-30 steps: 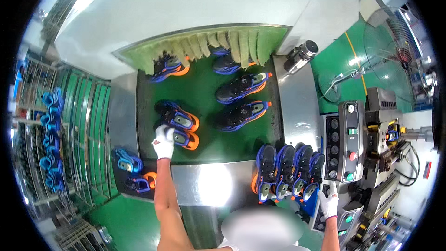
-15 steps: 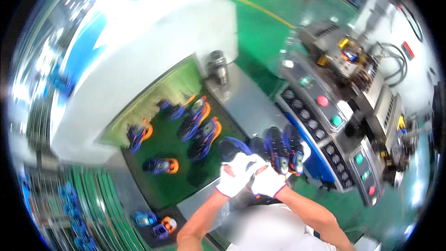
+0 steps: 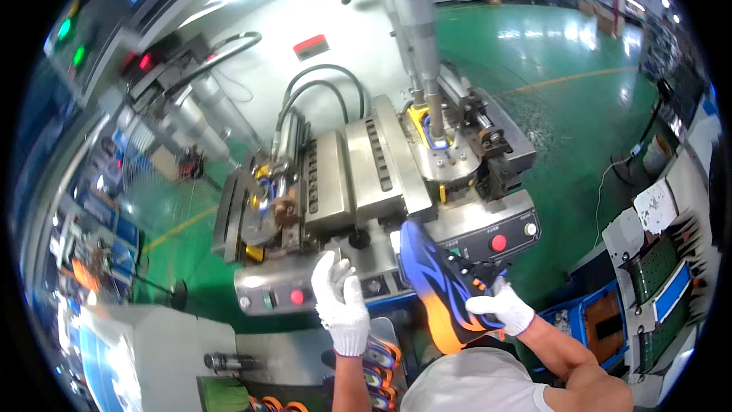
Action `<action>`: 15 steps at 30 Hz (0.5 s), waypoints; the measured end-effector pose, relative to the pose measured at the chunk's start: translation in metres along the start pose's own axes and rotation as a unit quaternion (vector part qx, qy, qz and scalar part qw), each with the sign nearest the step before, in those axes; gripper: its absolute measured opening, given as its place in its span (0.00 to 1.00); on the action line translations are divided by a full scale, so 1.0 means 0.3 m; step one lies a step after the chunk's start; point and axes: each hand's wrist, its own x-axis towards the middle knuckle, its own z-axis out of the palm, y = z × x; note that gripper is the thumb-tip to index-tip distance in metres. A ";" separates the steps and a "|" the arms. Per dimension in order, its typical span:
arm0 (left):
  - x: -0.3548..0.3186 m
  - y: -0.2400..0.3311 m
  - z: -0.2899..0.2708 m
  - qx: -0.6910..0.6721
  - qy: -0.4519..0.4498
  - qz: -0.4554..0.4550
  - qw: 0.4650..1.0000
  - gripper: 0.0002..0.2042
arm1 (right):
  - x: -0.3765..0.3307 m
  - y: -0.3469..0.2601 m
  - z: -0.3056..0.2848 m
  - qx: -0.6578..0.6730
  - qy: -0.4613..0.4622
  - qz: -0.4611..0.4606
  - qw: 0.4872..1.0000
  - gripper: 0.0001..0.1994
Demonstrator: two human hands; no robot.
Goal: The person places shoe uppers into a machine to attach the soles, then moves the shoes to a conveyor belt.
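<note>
A black and blue-purple sneaker (image 3: pixel 442 278) with an orange sole end hangs tilted in front of a metal press machine (image 3: pixel 374 160). My right hand (image 3: pixel 505 310), in a white knitted glove, grips it, thumb across its side; the far fingers are partly hidden. To the left of the sneaker, my gloved left hand (image 3: pixel 342 305) is raised with fingers apart and nothing visible in them. It is nearest the machine's front control panel. Below it, several sneakers with orange parts (image 3: pixel 381 352) stand in a row, partly covered by my forearm.
Red buttons (image 3: pixel 499 243) sit on the machine's front panel, and upright metal columns rise above its right station. A white-housed conveyor (image 3: pixel 171 343) stands at lower left, with a metal cylinder (image 3: pixel 229 362) beside it. To the right are a blue crate (image 3: pixel 576 328) and another machine with dark bristles.
My view has turned right, from the conveyor to the press machine. My hands, formerly close together near the row of sneakers, are apart, with a sneaker raised in my right hand.
</note>
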 end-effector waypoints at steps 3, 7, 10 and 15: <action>0.107 -0.080 0.185 -0.012 -0.061 -0.013 0.998 0.23 | -0.001 -0.051 -0.114 0.051 0.070 -0.066 0.994 0.23; 0.253 -0.111 0.459 -0.027 -0.131 -0.102 0.986 0.25 | 0.026 -0.126 -0.193 0.132 0.131 -0.102 0.977 0.26; 0.330 -0.116 0.656 0.002 -0.137 -0.022 0.990 0.22 | 0.027 -0.109 -0.354 0.119 0.137 -0.116 0.977 0.26; 0.369 -0.185 0.725 -0.041 -0.143 -0.071 0.986 0.23 | -0.019 -0.155 -0.404 0.073 0.138 -0.065 0.986 0.09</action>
